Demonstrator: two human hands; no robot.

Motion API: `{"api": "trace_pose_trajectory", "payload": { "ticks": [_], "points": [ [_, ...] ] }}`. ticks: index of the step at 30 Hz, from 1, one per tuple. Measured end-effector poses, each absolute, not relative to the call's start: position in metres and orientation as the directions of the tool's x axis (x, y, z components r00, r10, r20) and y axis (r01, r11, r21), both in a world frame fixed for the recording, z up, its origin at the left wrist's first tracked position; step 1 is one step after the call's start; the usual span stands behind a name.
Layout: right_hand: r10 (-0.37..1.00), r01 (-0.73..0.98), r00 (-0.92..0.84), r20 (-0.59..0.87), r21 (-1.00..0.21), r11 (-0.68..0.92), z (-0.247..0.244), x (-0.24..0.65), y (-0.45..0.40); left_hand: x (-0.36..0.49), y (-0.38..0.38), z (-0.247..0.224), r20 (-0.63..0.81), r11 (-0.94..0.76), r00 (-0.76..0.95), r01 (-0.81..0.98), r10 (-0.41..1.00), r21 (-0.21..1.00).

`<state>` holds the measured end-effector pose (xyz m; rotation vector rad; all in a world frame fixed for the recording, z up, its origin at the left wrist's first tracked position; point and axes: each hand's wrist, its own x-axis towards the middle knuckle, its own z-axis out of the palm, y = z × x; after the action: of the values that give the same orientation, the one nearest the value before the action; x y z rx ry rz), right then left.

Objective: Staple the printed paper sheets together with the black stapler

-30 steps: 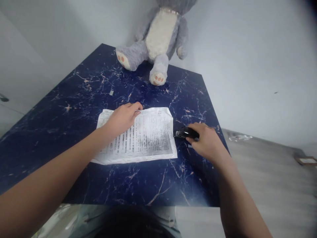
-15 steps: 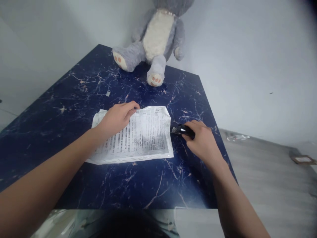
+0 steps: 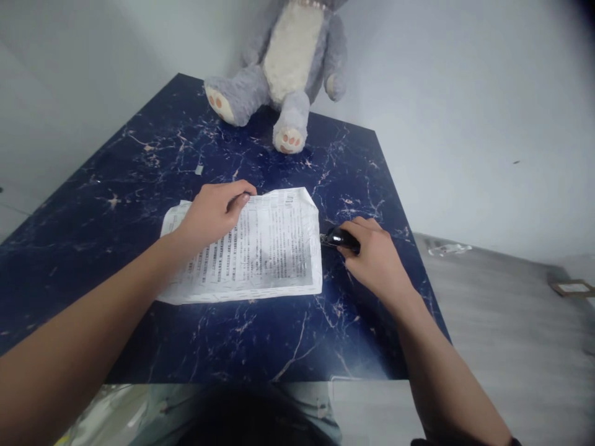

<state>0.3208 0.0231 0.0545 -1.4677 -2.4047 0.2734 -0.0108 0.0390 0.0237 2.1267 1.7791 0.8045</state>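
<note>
Printed sheets of paper (image 3: 274, 248), with a folded top right corner and wrinkled edges, lie on the dark blue marbled table (image 3: 297, 347). My left hand (image 3: 216, 207) rests across their upper part, its fingers curled over the far edge and gripping it. In my right hand (image 3: 374, 257) is a black stapler (image 3: 341, 240), lying low over the table with its silver nose against the right edge of the sheets. My palm hides the stapler's rear end. Whether paper sits between its jaws I cannot tell.
A large grey plush bear (image 3: 288, 68) sits at the table's far edge, against the wall. A small pale scrap (image 3: 199, 169) lies left of it. On the floor to the right are a clear plastic piece (image 3: 449, 249) and a brown-framed object (image 3: 574, 287).
The view has tilted down slightly, so everything sits a little higher in it. Both hands keep their grips, and the stapler's nose stays at the paper's right edge.
</note>
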Motion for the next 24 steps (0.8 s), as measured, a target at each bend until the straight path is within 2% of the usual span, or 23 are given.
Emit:
{"api": "trace_pose_trajectory", "payload": {
  "ticks": [5,8,12,18,24],
  "points": [
    [0.882,0.791,-0.466,0.067,-0.417,0.449,0.060,0.318,0.020,-0.013,0.041,0.021,0.275,-0.192,0.060,0.854,0.960,0.484],
    [0.871,0.782,-0.491,0.033,-0.425,0.457,0.058,0.316,0.018,-0.012,0.041,0.021,0.293,-0.181,0.040,0.862,0.955,0.474],
    [0.877,0.792,-0.479,0.034,-0.413,0.449,0.054,0.314,0.017,-0.009,0.038,0.025,0.307,-0.165,0.018,0.873,0.952,0.460],
    [0.902,0.787,-0.432,0.011,-0.483,0.383,0.054,0.308,0.010,-0.007,0.033,0.029,0.345,-0.102,-0.045,0.913,0.938,0.396],
    [0.912,0.772,-0.404,0.071,-0.509,0.381,0.050,0.297,0.003,-0.005,0.029,0.025,0.351,-0.116,-0.024,0.921,0.936,0.372]
  ]
}}
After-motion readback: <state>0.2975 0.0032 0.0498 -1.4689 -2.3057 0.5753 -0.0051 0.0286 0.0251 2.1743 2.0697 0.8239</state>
